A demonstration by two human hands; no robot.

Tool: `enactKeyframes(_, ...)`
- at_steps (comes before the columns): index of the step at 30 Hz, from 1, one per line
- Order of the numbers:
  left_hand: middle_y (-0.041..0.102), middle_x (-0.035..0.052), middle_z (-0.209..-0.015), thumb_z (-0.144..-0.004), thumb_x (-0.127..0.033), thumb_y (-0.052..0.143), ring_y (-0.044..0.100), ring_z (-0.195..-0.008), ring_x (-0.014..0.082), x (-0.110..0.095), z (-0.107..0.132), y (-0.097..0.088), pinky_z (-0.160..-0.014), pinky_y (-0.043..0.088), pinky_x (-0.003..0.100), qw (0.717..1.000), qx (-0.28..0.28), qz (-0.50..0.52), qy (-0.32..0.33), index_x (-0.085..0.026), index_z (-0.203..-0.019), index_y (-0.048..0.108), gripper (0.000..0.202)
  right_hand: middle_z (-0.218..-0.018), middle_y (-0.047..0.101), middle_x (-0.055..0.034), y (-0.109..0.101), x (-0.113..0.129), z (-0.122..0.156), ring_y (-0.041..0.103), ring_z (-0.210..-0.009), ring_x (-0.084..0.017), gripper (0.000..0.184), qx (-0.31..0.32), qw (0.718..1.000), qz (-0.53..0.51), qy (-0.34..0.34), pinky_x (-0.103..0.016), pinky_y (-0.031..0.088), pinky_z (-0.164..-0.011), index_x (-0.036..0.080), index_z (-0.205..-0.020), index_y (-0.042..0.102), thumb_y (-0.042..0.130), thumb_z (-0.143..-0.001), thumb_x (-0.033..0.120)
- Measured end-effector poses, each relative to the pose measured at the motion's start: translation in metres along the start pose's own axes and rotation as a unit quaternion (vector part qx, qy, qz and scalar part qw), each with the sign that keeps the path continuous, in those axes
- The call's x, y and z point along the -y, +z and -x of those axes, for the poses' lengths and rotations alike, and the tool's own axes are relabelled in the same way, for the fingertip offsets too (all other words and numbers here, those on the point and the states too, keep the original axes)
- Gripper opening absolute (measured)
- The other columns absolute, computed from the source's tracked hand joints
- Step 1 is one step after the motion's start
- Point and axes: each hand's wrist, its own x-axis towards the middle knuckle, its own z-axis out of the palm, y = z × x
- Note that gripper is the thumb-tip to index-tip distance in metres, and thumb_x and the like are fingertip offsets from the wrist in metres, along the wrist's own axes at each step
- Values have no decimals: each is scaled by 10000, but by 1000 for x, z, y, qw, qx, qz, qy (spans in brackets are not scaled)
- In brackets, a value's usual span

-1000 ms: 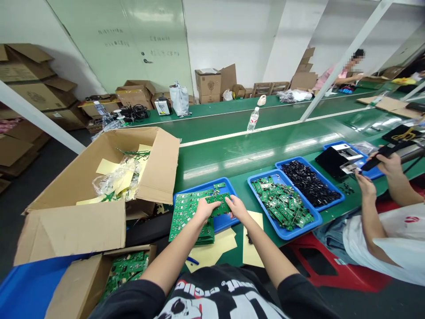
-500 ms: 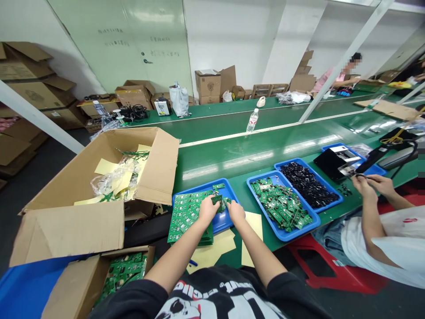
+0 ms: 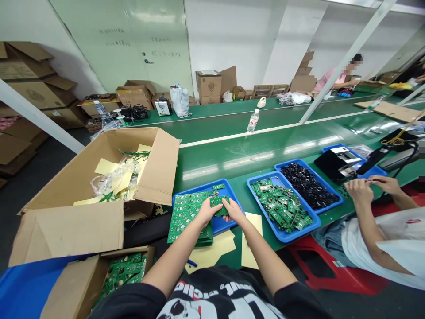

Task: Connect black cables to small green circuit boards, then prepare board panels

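Between my two hands is a small green circuit board [image 3: 219, 206], held over the blue tray [image 3: 235, 195] in front of me. My left hand [image 3: 206, 212] grips its left side, with the thumb on top. On the right side my right hand [image 3: 233, 211] pinches the same board, some fingertips showing under its edge. A stack of green circuit board panels [image 3: 186, 212] lies in the left part of the tray, partly beneath my left forearm. One small loose board [image 3: 218, 186] lies near the tray's far edge.
To the right stand a blue tray of small circuit boards [image 3: 282, 204] and a tray of black parts [image 3: 307, 184]. A co-worker's hands [image 3: 361, 190] work beside a black device [image 3: 335, 164]. Left is a large open carton [image 3: 73, 230]; yellow paper [image 3: 251, 248] lies near me.
My hands have come together on the board, which now lies flatter and shows its green face. Before, it was tilted, with my right hand holding a separate piece. The co-worker's hands shifted slightly.
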Motion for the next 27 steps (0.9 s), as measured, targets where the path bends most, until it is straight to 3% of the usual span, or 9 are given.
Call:
enactKeyframes(5, 674, 40, -777, -615, -220, 689, 628, -700, 181, -8, 0, -7, -678, 499, 317, 997, 1, -74, -1, -133, -844, 587, 265, -450, 550, 27, 4, -3, 4, 555, -364, -135, 296, -14, 1000, -3, 7, -198, 401, -347, 183, -848, 408, 214, -890, 402)
enactKeyframes(12, 652, 56, -842, -623, -83, 644, 607, -797, 201, -13, -2, 3, -767, 452, 315, 970, -63, -233, -10, -148, -822, 582, 219, -581, 614, -35, 12, 5, 5, 564, -391, -132, 259, -73, 989, 112, 57, -206, 394, -387, 155, -900, 471, 290, -894, 340)
enactKeyframes(14, 650, 66, -854, -642, -81, 631, 608, -807, 206, -12, -1, 7, -776, 440, 315, 962, -71, -264, -16, -152, -840, 576, 217, -643, 644, -74, 15, 8, 4, 604, -465, -153, 260, -86, 982, 150, 76, -229, 430, -461, 145, -935, 485, 301, -895, 324)
enactKeyframes(17, 649, 105, -851, -679, -78, 601, 599, -872, 243, -11, 2, 12, -798, 413, 341, 951, -83, -296, -22, -143, -882, 561, 217, -814, 663, -164, 18, 8, 2, 654, -736, -222, 250, -112, 967, 201, 106, -300, 459, -642, 119, -986, 488, 331, -891, 290)
enactKeyframes(20, 648, 136, -852, -720, -101, 576, 589, -913, 271, -11, 3, 14, -807, 396, 367, 948, -88, -304, -23, -128, -914, 550, 198, -933, 638, -225, 16, 3, 0, 614, -923, -263, 252, -124, 956, 228, 136, -360, 432, -762, 93, -998, 489, 351, -886, 271)
enactKeyframes(23, 647, 107, -858, -773, -193, 554, 595, -876, 228, -10, -1, 12, -797, 414, 353, 956, -76, -283, -17, -128, -862, 566, 111, -933, 638, -234, 6, 0, 0, 602, -953, -285, 320, -119, 956, 229, 141, -396, 420, -791, 85, -988, 495, 352, -883, 351)
enactKeyframes(27, 624, 39, -866, -841, -325, 477, 595, -772, 143, -9, -7, 11, -726, 468, 331, 969, -61, -240, -15, -122, -891, 569, 228, -835, 667, -145, -6, 3, 0, 650, -817, -237, 442, -92, 974, 184, 93, -343, 464, -716, 133, -922, 514, 208, -901, 451)
